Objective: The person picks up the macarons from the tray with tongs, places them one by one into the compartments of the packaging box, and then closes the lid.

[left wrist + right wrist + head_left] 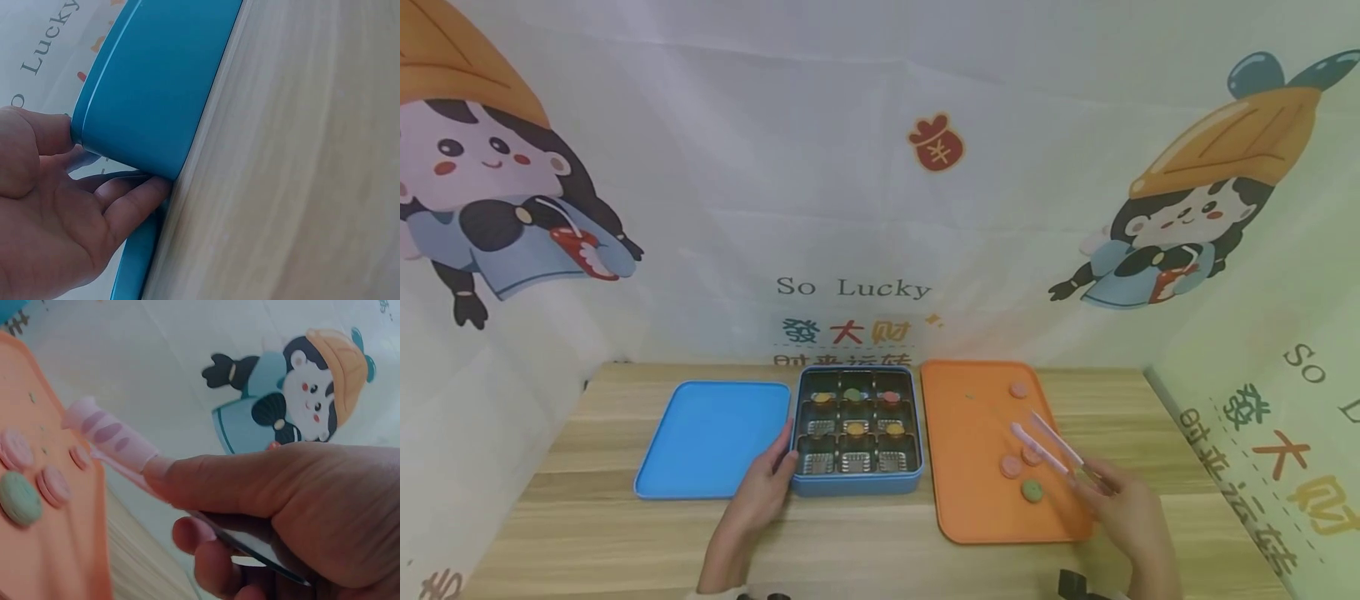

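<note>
My left hand [767, 479] holds the left side of a blue tin box [857, 485], thumb at the rim and fingers against the wall near the tabletop. Dark compartments fill the box. Its back row holds a yellow macaron [823, 398], a green one and a pink one; the middle row has two yellow macarons, in the centre and at right. My right hand [1123, 504] grips pale pink-tipped tongs [115, 434] above an orange tray [977, 517], the tips apart with nothing seen between them. On the tray lie a green macaron [1032, 491] and several pink macarons [1011, 466].
A flat blue lid [715, 437] lies left of the box. All of it stands on a wood-grain table [850, 550]. A printed cloth [737, 167] hangs behind and at both sides. Tiny green specks dot the tray.
</note>
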Demonstrator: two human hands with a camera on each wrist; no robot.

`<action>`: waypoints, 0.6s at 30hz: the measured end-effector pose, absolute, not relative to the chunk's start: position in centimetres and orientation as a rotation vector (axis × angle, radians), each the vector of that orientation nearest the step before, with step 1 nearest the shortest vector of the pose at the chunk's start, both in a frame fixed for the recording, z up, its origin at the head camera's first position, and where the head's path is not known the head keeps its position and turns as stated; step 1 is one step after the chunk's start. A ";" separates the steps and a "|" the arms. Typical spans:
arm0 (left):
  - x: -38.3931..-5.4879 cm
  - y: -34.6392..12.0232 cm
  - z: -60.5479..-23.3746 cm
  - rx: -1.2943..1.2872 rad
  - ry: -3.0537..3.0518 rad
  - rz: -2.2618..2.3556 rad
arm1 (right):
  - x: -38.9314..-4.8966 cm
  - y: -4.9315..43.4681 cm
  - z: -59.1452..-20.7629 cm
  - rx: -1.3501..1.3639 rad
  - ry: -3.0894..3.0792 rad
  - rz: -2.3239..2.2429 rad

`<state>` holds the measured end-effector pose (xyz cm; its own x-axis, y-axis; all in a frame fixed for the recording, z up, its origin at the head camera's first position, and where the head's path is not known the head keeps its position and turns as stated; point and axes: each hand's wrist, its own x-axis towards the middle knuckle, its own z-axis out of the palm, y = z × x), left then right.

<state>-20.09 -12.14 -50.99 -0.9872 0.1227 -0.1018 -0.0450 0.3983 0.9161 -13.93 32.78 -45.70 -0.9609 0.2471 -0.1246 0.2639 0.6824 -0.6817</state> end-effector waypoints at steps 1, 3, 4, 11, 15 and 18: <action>-20.1 -12.2 -51.0 0.069 2.496 1.642 | -13.7 33.1 -45.8 0.444 2.838 -1.167; -20.0 -12.2 -51.1 0.070 2.496 1.642 | -13.3 33.7 -45.9 0.478 2.798 -1.158; -20.0 -12.2 -51.0 0.071 2.495 1.645 | -13.2 33.9 -46.0 0.484 2.787 -1.151; -20.2 -12.2 -51.1 0.066 2.495 1.658 | -12.9 34.4 -46.3 0.513 2.699 -1.212; -20.1 -12.2 -51.1 0.064 2.502 1.646 | -13.1 34.4 -46.7 0.484 2.713 -1.210; -20.1 -12.1 -51.1 0.059 2.495 1.647 | -13.2 34.3 -47.0 0.483 2.726 -1.208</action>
